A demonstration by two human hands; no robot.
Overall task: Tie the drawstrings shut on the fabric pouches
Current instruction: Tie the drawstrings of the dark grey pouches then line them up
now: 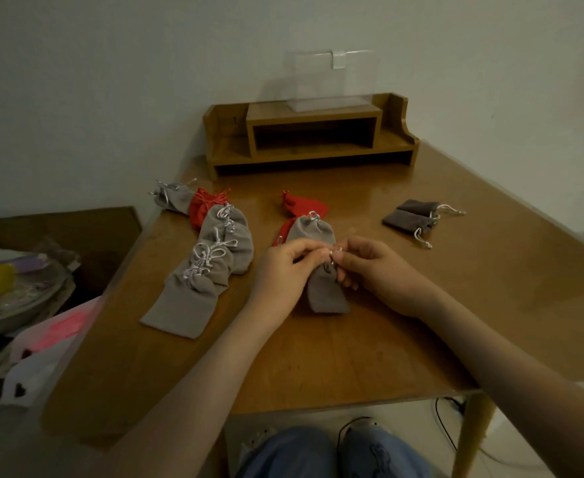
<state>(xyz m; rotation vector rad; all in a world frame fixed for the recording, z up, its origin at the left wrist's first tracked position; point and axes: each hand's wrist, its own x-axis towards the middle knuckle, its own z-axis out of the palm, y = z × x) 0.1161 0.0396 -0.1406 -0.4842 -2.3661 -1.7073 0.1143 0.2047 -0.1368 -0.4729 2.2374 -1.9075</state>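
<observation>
- Head view: both my hands meet over a grey pouch [326,293] that lies on the tabletop [318,360] just in front of me, its mouth pointing away from me.
- My left hand [282,269] has its fingers [304,250] curled and pinching the pale drawstring [333,257] at the pouch's neck. My right hand [378,272] pinches the same cord from the other side, fingertips nearly touching the left ones.
- I judge this to be the knotting step on this pouch; the cord is too small and too covered by my fingers to tell whether a loop is already formed.
- The next move, as I see it, calls for drawing the two ends apart so the neck gathers tight, keeping the pouch body flat.
- To my left a row of grey pouches [211,267] overlaps, with bows showing at their necks. Beyond my hands lie another grey pouch [313,231] and red pouches [306,207]; two dark pouches [411,217] lie well apart to my right.
</observation>
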